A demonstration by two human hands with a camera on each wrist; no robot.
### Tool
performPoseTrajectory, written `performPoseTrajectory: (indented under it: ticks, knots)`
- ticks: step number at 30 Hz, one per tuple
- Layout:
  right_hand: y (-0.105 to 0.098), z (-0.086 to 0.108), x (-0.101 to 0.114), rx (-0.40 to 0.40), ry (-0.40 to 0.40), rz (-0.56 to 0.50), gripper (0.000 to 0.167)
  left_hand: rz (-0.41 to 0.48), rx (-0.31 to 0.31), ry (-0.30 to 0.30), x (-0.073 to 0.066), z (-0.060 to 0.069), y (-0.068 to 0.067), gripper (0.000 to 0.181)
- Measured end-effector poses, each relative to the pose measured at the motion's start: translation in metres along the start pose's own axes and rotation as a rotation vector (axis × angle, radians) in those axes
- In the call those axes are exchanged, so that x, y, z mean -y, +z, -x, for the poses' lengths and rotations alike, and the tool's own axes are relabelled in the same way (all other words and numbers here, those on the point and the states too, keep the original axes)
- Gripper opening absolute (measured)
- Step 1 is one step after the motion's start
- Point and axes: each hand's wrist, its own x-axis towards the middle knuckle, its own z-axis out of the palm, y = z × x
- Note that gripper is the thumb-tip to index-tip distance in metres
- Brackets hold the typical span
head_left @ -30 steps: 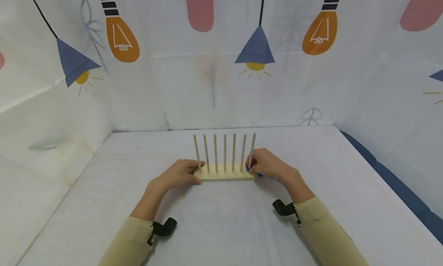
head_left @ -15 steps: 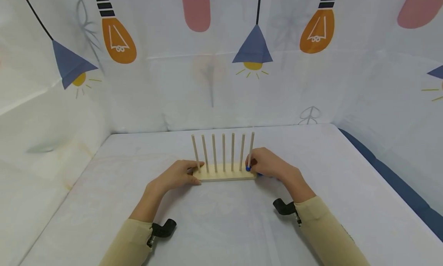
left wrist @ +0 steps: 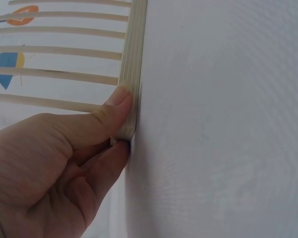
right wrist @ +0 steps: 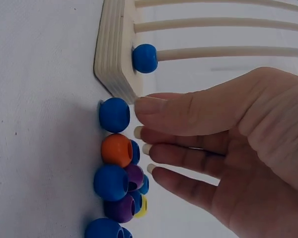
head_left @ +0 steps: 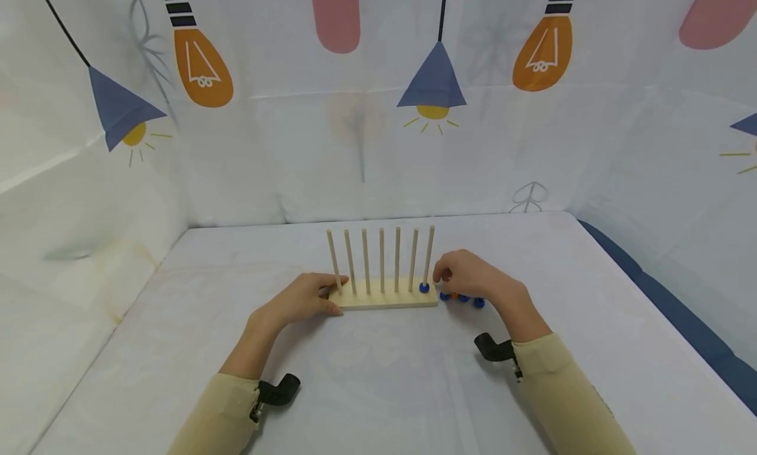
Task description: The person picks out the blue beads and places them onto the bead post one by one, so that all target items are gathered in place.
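A pale wooden peg board (head_left: pixel 384 301) with several upright pegs stands mid-table in the head view. My left hand (head_left: pixel 303 296) grips its left end; in the left wrist view the thumb (left wrist: pixel 120 96) lies on the front edge. One blue bead (head_left: pixel 424 288) sits at the foot of the rightmost peg. Just right of the board, my right hand (head_left: pixel 470 274) hovers over loose beads, its fingers loosely bent and holding nothing. The right wrist view shows a blue bead (right wrist: pixel 114 115), an orange bead (right wrist: pixel 116 150) and a purple bead (right wrist: pixel 120 208) close to the fingertips.
A yellow bead (right wrist: pixel 141 206) and several more blue ones lie in the same cluster, partly hidden behind others. White cloth covers the table (head_left: pixel 378 376). Behind it hangs a white curtain (head_left: pixel 284 152) printed with lamps and bulbs.
My right hand has let go of the blue bead at the base of the rightmost peg and moved right, uncovering the loose beads. The left hand keeps its hold on the board.
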Motion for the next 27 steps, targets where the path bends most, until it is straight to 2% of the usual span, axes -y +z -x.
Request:
performPoseTrajectory:
  ticks: [6,11,20,27]
  knots:
    - [0.002,-0.002,-0.002,0.051,-0.001,0.031,0.020,-0.011,-0.007,-0.001,0.001,0.000,0.000,0.062]
    - [0.005,-0.003,-0.002,0.041,-0.016,0.061,0.023,-0.001,-0.009,-0.002,0.002,0.000,0.001,0.062]
    - [0.008,-0.005,0.003,0.025,0.012,0.074,0.025,0.008,-0.007,0.000,0.003,0.000,0.001,0.062]
    - [0.011,-0.007,0.001,0.011,0.004,0.110,0.022,0.000,-0.010,0.002,0.003,0.000,0.002,0.063]
